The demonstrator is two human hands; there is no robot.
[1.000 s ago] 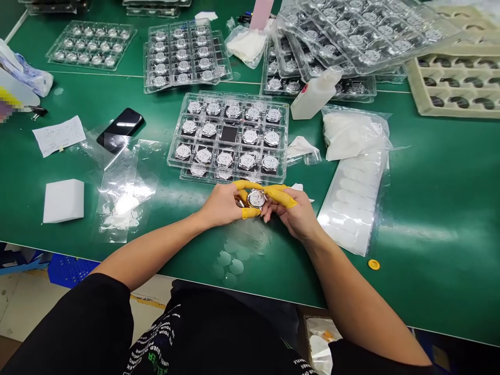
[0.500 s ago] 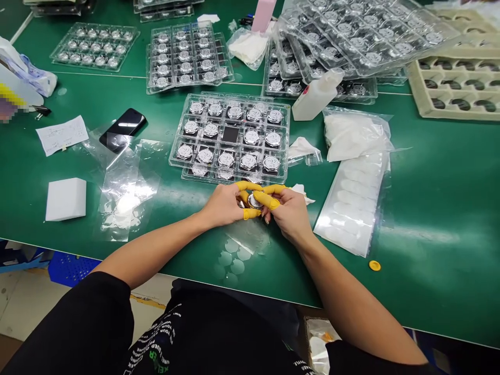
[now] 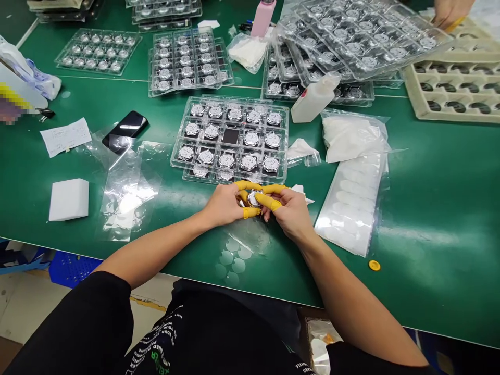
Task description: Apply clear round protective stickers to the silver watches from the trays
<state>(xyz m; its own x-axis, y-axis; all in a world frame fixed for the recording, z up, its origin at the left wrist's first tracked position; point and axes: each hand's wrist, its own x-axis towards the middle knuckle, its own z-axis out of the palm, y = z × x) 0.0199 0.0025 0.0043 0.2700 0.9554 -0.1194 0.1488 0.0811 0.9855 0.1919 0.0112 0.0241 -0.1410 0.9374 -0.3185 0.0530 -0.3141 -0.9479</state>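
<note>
Between my two hands is a small round silver watch case with a pale face turned up. Yellow finger cots cover the fingertips. My left hand grips the case by its left side, thumb below and fingers above. From the other side, my right hand closes on it, one finger lying across its face. Fingers partly hide the case. Just beyond them lies a clear plastic tray of similar cases, one dark pocket without a case. Round clear film discs lie on the green table near me.
More trays are stacked at the back right, beside a white bottle and a beige tray. A bagged sheet lies right, a phone and white block left. Another person's hand reaches in at top right.
Both my hands keep their grip, with the watch case barely shifted. The view has moved slightly. Another person's hand has come in over the beige tray at top right.
</note>
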